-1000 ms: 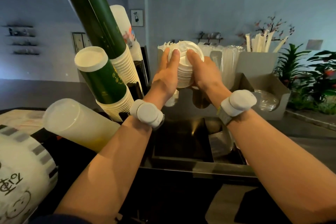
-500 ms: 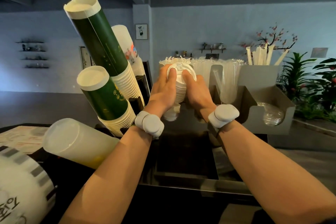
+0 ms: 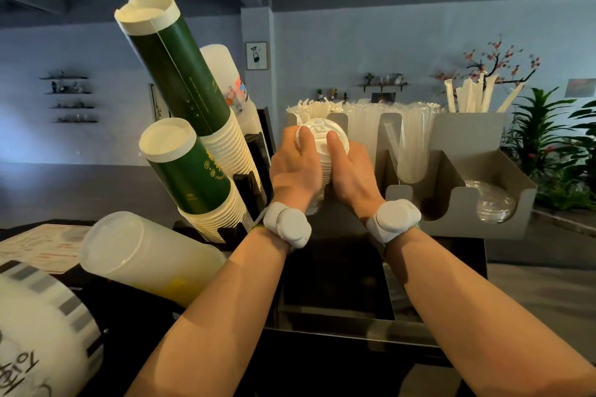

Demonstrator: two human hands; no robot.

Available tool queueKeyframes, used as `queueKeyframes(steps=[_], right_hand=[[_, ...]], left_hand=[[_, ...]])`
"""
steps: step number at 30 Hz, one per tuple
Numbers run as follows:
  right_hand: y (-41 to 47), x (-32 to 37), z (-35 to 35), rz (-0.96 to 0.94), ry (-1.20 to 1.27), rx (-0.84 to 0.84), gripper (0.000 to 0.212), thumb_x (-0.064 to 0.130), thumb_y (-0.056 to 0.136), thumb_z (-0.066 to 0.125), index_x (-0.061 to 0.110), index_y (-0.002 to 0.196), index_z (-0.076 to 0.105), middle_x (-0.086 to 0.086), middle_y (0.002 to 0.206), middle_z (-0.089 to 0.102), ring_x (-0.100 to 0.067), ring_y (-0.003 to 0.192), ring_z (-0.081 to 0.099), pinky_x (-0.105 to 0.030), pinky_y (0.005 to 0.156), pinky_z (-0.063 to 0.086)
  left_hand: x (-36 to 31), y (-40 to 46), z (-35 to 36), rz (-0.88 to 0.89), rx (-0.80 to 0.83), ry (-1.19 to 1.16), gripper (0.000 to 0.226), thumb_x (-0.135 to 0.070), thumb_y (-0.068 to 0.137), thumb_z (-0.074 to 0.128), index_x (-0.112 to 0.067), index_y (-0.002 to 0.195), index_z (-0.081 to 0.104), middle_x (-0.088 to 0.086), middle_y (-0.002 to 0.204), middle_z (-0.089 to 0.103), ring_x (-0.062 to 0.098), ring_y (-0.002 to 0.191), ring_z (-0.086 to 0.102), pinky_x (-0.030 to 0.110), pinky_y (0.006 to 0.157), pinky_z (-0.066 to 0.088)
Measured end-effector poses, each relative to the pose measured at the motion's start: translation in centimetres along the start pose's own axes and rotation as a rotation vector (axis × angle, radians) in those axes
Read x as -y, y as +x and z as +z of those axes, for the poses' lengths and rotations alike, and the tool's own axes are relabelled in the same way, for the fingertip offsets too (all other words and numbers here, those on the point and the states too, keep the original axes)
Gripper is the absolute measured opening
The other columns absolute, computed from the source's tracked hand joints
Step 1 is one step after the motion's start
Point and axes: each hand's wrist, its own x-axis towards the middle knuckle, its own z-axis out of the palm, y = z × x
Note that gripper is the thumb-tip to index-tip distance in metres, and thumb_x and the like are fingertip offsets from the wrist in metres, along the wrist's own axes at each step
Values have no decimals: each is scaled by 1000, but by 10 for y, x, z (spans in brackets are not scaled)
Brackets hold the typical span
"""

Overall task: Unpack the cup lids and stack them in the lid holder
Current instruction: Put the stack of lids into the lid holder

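Head view: both hands wrap one stack of white lids (image 3: 322, 151) from either side, at the left end of the grey holder (image 3: 477, 203). Left hand (image 3: 295, 167) grips the stack's left side, fingers curled round it, thumb pressed on the top lid. Right hand (image 3: 350, 171) grips the right side the same way, thumb on the top lid too. Stack is upright, slightly tilted; its bottom is hidden behind the hands, so can't tell whether it's seated in the slot. Behind it, along the holder's back edge, wrapped straws (image 3: 409, 126) stand in compartments. Clear lids (image 3: 493, 206) lie in the holder's right-end slot. Left of the holder, two green-sleeved cup stacks (image 3: 190, 171) lean out of a black rack. Frosted plastic cups (image 3: 145, 258) lie on their side at the counter's left edge. A white wrist device sits on each arm.
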Motion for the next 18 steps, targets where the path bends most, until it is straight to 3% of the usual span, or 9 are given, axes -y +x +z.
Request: queueKeyframes(steps=[3, 5, 11, 16, 18], right_hand=[[4, -6, 2, 31, -82, 50, 57, 54, 103, 32, 8, 111, 65, -14, 113, 59, -27, 106, 57, -43, 98, 48], [4, -8, 3, 46, -137, 59, 61, 58, 102, 29, 8, 118, 61, -11, 119, 48, -21, 110, 48, -39, 104, 41], [10, -14, 3, 64, -244, 67, 75, 68, 97, 24, 6, 125, 58, -10, 127, 43, -15, 102, 45, -28, 94, 35], [16, -17, 2, 32, -354, 152, 79, 70, 96, 20, 11, 105, 72, -10, 112, 56, -20, 117, 45, -38, 100, 40], [20, -20, 2, 57, -401, 191, 79, 70, 95, 19, 13, 95, 74, -13, 115, 60, -22, 122, 44, -39, 102, 38]], left_hand=[[1, 3, -2, -33, 2, 115, 49, -45, 109, 20, -15, 130, 53, 14, 129, 64, 39, 115, 59, 45, 100, 41], [2, 2, -4, -27, 1, 163, 52, -45, 108, 16, -14, 124, 54, 14, 125, 65, 40, 117, 59, 54, 111, 37], [15, 15, -3, -71, 12, 222, 59, -37, 111, 17, -4, 117, 66, 21, 128, 67, 39, 122, 54, 46, 103, 39], [26, 18, -7, -136, 31, 159, 61, -40, 110, 20, -3, 122, 67, 24, 132, 61, 40, 119, 53, 51, 108, 40], [26, 22, -8, -161, 68, 172, 59, -40, 110, 19, -4, 129, 63, 24, 137, 57, 38, 123, 51, 50, 110, 39]])
